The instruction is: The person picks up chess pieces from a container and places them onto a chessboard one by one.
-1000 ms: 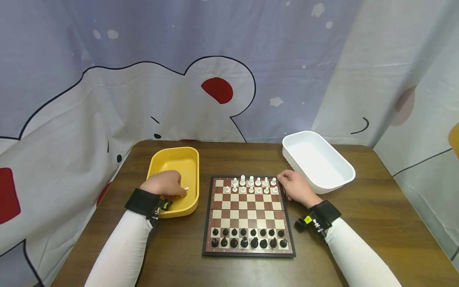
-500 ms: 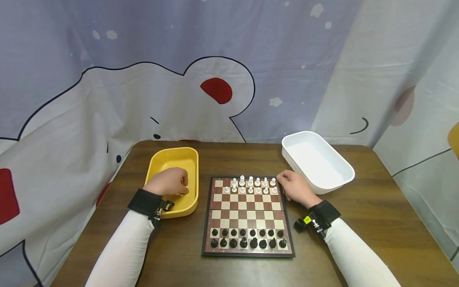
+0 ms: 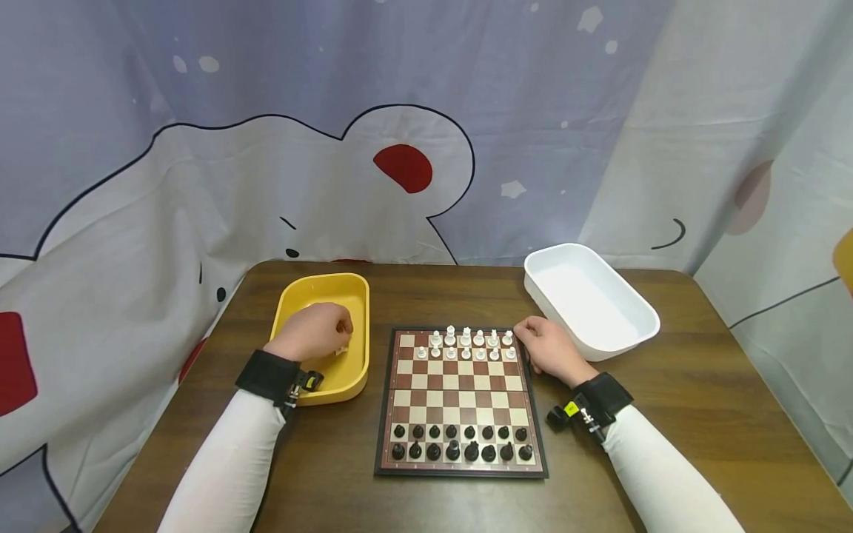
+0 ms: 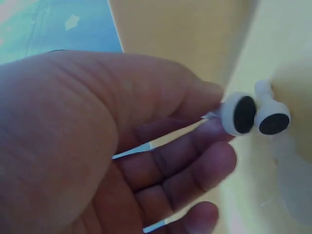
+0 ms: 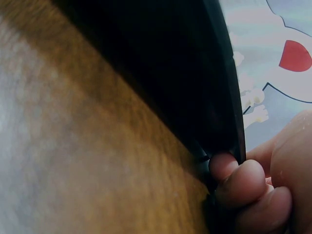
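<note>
Inside the yellow tray, my left hand pinches a white chess piece between thumb and fingertips. Its round base with a black underside shows in the left wrist view. A second white chess piece lies right beside it in the tray. My right hand grips the far right corner of the chessboard, thumb above and curled fingers against the side. White pieces stand in two rows at the board's far end. Two rows of black pieces stand at the near end.
A white tray sits at the back right, just behind my right hand. The brown wooden table carries everything. A patterned curtain hangs behind the table.
My left hand has shifted slightly right and away within the yellow tray, its fingers turning about the white piece. My right hand and the chessboard stay in place.
</note>
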{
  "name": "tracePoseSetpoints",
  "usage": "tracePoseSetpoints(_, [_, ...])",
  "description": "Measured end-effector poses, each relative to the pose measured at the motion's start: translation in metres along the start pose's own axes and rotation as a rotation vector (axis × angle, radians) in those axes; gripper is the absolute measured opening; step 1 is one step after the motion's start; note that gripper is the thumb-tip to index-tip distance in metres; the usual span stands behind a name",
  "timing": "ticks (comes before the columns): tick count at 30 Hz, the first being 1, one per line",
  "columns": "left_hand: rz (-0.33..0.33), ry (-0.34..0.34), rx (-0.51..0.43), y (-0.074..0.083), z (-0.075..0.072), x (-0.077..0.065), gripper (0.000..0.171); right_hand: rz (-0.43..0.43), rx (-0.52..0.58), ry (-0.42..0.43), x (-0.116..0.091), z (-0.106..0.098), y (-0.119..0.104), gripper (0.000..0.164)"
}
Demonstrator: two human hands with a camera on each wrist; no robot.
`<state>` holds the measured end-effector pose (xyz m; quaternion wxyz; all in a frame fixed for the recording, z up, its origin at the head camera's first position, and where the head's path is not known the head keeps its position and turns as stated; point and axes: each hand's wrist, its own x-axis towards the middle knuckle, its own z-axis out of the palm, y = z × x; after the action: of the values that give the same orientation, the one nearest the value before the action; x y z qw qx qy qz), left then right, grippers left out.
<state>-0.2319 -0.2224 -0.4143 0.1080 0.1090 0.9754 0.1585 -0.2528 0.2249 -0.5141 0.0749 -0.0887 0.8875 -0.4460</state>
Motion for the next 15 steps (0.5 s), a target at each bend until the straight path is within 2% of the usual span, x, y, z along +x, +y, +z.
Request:
tracePoseSetpoints(7, [0.031,0.078,0.035,0.0013,-0.0034,0.0009,0.014,-0.004,-0.007,0.007,0.0008,-0.0001,0.0006,0.036])
tracePoseSetpoints(15, [0.059,0.155,0.036,0.0038,-0.0073,-0.0007,0.006,-0.002,-0.005,0.004,0.0007,-0.0006,-0.0007,0.037])
